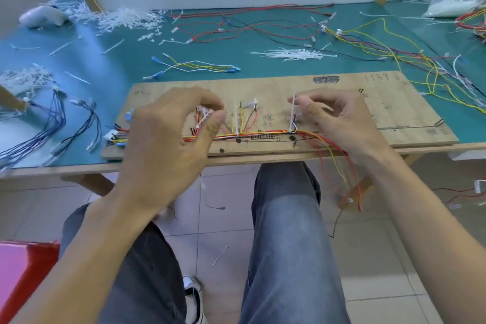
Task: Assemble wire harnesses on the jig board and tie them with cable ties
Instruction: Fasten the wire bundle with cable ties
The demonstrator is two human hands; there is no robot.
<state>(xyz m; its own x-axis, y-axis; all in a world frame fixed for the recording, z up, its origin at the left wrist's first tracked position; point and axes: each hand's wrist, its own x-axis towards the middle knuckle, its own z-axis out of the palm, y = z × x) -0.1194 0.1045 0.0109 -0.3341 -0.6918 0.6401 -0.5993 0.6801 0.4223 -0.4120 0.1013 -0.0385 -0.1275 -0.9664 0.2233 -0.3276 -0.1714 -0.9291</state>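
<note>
Nearest to us, at the bottom of the frame, we see two knees in grey jeans point(286, 231) above a tiled floor point(381, 258), with a shoe point(193, 294) between them and a red and pink object point(23, 271) in the lower left corner. Both forearms reach up from there to the jig board point(394, 113), a wooden panel lying at the near edge of the green table point(118, 60) in the middle of the frame. The wire harness point(252, 135) runs left to right along the board's near side in red, yellow and white, and its right end spills over the edge and hangs toward the floor. Our left hand point(168, 126) hovers over the left part of the harness, fingers curled and thumb and forefinger nearly meeting above a cluster of white and red wire ends; we cannot tell whether it has hold of anything. Our right hand point(339, 118) is curled too, and it pinches the tail of the upright cable tie point(292, 113) that loops the harness just left of it. A second cable tie point(236, 118) stands on the harness between the hands. Farther back on the table lie a bundle of loose cable ties point(292, 55), red and black wires point(249, 26), yellow wires point(410, 60) at the right and blue wires point(52, 118) at the left. At the far edge a heap of white tie offcuts point(118, 18) sits in the upper left, and a plastic bag point(452, 0) in the upper right.
</note>
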